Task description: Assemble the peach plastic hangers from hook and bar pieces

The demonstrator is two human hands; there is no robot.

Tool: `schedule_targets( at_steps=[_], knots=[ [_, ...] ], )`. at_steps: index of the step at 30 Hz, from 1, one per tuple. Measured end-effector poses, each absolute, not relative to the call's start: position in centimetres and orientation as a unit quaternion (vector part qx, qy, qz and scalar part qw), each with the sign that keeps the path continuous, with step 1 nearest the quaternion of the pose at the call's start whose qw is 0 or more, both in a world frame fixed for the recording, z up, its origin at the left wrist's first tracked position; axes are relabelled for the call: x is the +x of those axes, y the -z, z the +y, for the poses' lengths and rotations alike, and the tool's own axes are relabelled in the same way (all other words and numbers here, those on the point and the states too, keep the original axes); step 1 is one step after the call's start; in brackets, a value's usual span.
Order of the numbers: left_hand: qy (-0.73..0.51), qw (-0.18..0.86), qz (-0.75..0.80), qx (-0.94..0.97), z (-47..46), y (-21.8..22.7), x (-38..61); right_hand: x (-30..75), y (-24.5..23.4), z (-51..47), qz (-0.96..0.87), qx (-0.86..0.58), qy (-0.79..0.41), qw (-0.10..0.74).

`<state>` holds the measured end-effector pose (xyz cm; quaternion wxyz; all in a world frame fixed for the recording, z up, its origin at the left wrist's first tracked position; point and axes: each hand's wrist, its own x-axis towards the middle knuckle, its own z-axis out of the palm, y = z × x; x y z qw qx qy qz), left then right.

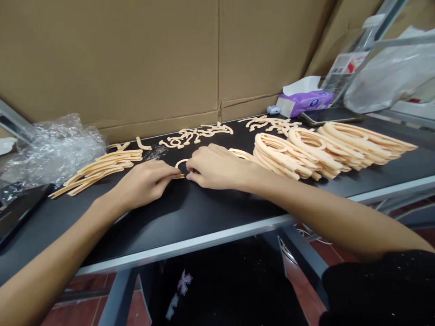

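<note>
Pale strip (180, 176), short visible end only, low over the worktop (163, 231) at mid-scene, between the two hands. Long axis runs left to right, roughly along the near edge; the exposed tip points right, the other end hidden in the fingers. Left hand (147, 183) pinches it between thumb and forefinger. Right hand (215, 166) just beside, fingers curled down at a thin pale arc (180, 161) that bows toward the far side; whether it grips this, cannot tell. Right: stacked ring-ended pieces (331, 156), rings toward far left, narrow ends pointing right and near. Left: heaped long strips (98, 170), axes near-left to far-right. Far side: small curly pieces (199, 133), pointing various ways.
</note>
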<state>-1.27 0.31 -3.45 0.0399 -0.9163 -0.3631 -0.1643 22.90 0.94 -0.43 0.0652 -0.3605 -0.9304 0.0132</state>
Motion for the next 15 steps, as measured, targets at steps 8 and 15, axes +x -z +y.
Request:
schedule_targets(
  at_steps=[8,15],
  knots=[
    [0.225,0.194,-0.281,-0.913,0.1,4.0,-0.8,23.0,1.3,1.6,-0.929,-0.358,-0.014,0.094],
    [0.234,0.191,-0.275,-0.913,0.1,4.2,-0.5,23.4,1.7,2.2,-0.904,-0.394,-0.042,0.162]
  ],
)
